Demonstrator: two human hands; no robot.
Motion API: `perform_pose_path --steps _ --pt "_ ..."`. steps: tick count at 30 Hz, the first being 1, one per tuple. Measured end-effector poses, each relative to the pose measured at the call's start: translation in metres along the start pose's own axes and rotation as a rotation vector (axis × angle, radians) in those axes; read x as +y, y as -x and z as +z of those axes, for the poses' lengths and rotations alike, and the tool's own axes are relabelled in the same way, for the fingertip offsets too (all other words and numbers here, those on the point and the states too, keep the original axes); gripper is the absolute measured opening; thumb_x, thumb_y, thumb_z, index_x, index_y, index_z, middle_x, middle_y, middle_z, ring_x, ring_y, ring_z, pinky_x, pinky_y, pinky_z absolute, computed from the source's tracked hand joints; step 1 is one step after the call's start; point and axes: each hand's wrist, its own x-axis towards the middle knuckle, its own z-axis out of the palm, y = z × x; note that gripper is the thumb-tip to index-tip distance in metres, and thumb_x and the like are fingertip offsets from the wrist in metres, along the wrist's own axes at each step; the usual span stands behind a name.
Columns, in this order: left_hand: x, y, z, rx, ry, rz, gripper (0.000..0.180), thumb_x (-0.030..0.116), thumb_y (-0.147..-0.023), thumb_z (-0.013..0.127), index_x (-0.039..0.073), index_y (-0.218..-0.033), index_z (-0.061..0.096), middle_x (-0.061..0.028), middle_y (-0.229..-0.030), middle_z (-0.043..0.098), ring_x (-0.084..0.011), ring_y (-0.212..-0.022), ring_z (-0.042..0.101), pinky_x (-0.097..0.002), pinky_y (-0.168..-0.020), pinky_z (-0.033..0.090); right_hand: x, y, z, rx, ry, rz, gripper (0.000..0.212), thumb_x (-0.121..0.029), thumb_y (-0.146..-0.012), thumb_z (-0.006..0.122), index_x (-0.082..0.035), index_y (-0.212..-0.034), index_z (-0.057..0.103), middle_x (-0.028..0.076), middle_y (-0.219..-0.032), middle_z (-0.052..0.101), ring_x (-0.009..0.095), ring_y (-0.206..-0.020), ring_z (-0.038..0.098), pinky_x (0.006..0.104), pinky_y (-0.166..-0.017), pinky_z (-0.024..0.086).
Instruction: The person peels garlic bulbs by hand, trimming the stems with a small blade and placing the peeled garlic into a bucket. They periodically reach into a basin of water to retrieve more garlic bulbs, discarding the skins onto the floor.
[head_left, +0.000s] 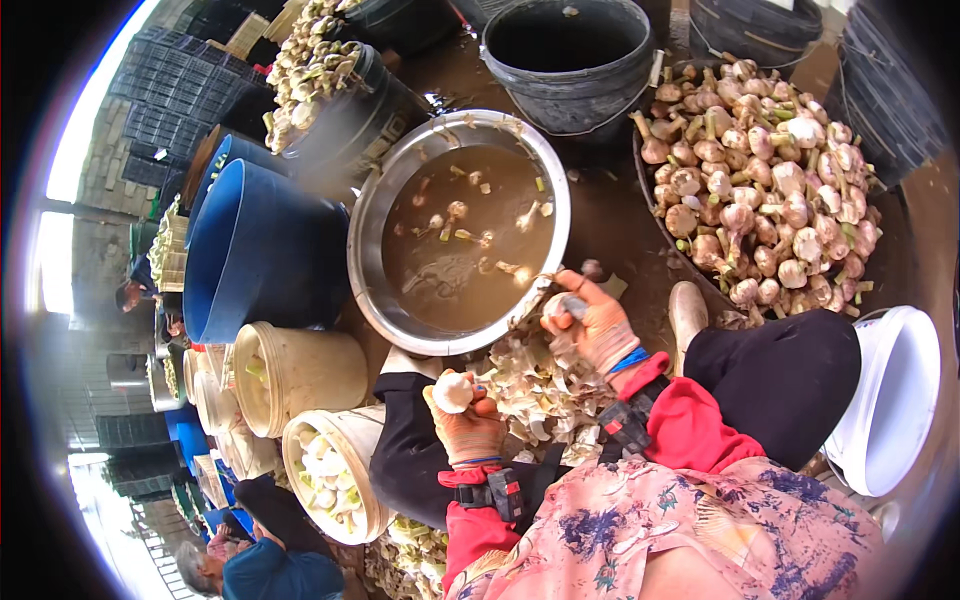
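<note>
In my left hand (468, 425), gloved in orange, the fingers are closed round a pale, peeled garlic bulb (453, 392). My right hand (597, 330), in the same kind of glove, is curled beside the near right rim of a wide metal basin (455, 346). Something pale shows between its thumb and fingers, too blurred to name. Brown water fills the basin, with several garlic pieces (457, 210) floating in it. Below and between my hands lies a heap of garlic peelings (540, 385).
To the right, unpeeled garlic bulbs (765, 180) are piled high, with a white bucket (900, 400) nearer me. At left stand a blue tub (265, 255), a cream bucket (300, 375) and a bucket of peeled garlic (365, 430). A black bucket (570, 95) is beyond the basin. Another person (275, 570) sits lower left.
</note>
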Motion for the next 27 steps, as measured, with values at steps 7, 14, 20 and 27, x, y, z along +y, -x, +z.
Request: perform_pose_path --steps 7,14,20,27 --pt "0.118 0.000 -0.099 -0.437 0.737 0.462 0.067 0.051 -0.085 0.051 -0.012 -0.108 0.049 -0.0081 -0.082 0.059 -0.0097 -0.058 0.052 -0.0182 -0.053 0.048 0.012 0.003 -0.016 0.217 0.577 0.119 0.029 0.005 -0.084 0.051 -0.001 -0.112 0.057 0.004 -0.077 0.058 0.007 -0.054 0.049 0.0206 -0.052 0.044" --pt "0.060 -0.063 0.037 -0.180 -0.175 0.199 0.059 0.040 -0.087 0.053 -0.001 -0.128 0.041 -0.0130 -0.096 0.058 -0.0207 -0.076 0.057 -0.0297 -0.073 0.049 0.070 -0.007 -0.088 -0.272 1.751 0.227 0.042 -0.005 -0.072 0.055 -0.013 -0.113 0.060 0.015 -0.105 0.063 0.029 -0.093 0.061 0.0328 -0.083 0.047" --pt "-0.076 -0.237 0.088 -0.518 -1.920 -0.022 0.063 0.041 -0.084 0.053 0.018 -0.138 0.030 -0.0195 -0.118 0.055 -0.0319 -0.107 0.054 -0.0392 -0.089 0.042 0.053 -0.018 -0.068 0.034 1.291 0.424 0.043 0.000 -0.073 0.048 -0.009 -0.113 0.060 0.011 -0.103 0.064 0.019 -0.090 0.062 0.0270 -0.078 0.047" --pt "-0.123 -0.293 0.091 -0.603 -1.875 -0.431 0.050 0.041 -0.084 0.055 0.007 -0.119 0.047 -0.0137 -0.106 0.058 -0.0233 -0.093 0.057 -0.0363 -0.081 0.045 0.037 -0.029 -0.070 0.148 1.145 0.296 0.036 0.003 -0.075 0.049 -0.003 -0.109 0.061 0.010 -0.101 0.066 0.015 -0.094 0.061 0.0239 -0.083 0.045"
